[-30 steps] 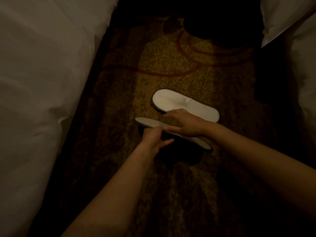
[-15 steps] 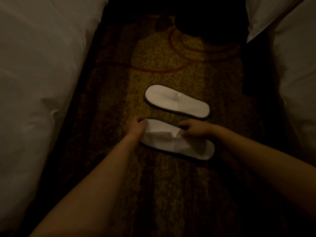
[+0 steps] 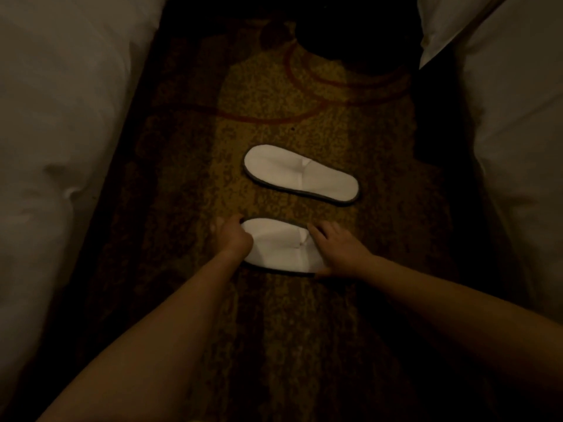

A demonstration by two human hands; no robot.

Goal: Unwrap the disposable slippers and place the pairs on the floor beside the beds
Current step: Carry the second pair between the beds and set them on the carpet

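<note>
Two white disposable slippers lie flat and side by side on the patterned carpet between two beds. The far slipper (image 3: 300, 175) lies alone, untouched, toe pointing left. The near slipper (image 3: 278, 246) lies just in front of it, also toe to the left. My left hand (image 3: 233, 239) grips the near slipper's toe end. My right hand (image 3: 338, 249) rests with spread fingers over its heel half, hiding that end.
A white duvet (image 3: 61, 132) hangs down the bed on the left. White bedding (image 3: 511, 147) with a pillow corner covers the bed on the right. The brown and gold carpet (image 3: 274, 345) runs between them. A dark round shape (image 3: 350, 41) sits at the far end.
A second ago I held the near slipper on edge above the carpet. It now lies flat, and both hands have settled onto its two ends.
</note>
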